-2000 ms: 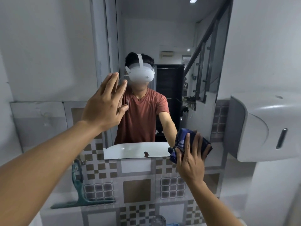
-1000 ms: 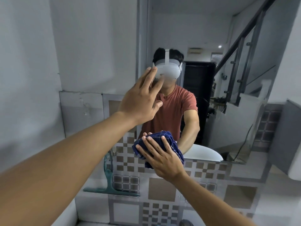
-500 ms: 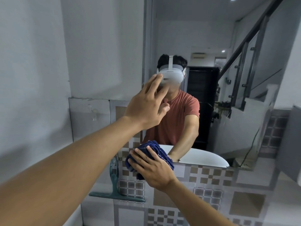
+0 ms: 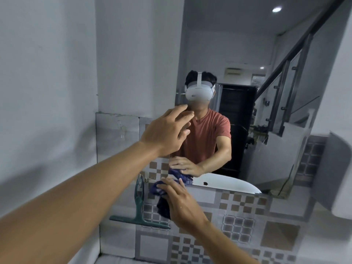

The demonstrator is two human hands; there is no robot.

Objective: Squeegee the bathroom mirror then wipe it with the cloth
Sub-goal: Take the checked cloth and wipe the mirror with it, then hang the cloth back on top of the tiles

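Observation:
The wall mirror (image 4: pixel 238 54) fills the upper right and shows a person in a red shirt. My right hand (image 4: pixel 178 202) presses a dark blue cloth (image 4: pixel 162 202) against the tiled wall at the mirror's lower left corner; part of the cloth is hidden under my fingers. My left hand (image 4: pixel 167 132) is raised in front of the mirror's left edge with fingers spread, holding nothing. A green squeegee (image 4: pixel 140 212) hangs on the tiled wall just left of the cloth, blade down.
Patterned brown and grey tiles (image 4: pixel 238 225) cover the wall under the mirror. A white dispenser (image 4: pixel 335 172) juts out at the right edge. A plain white wall (image 4: pixel 47 73) stands close on the left.
My right hand has swept the cloth from the mirror's lower right to its lower left corner and slightly down. My left hand lifted off the glass, and the view shifted left.

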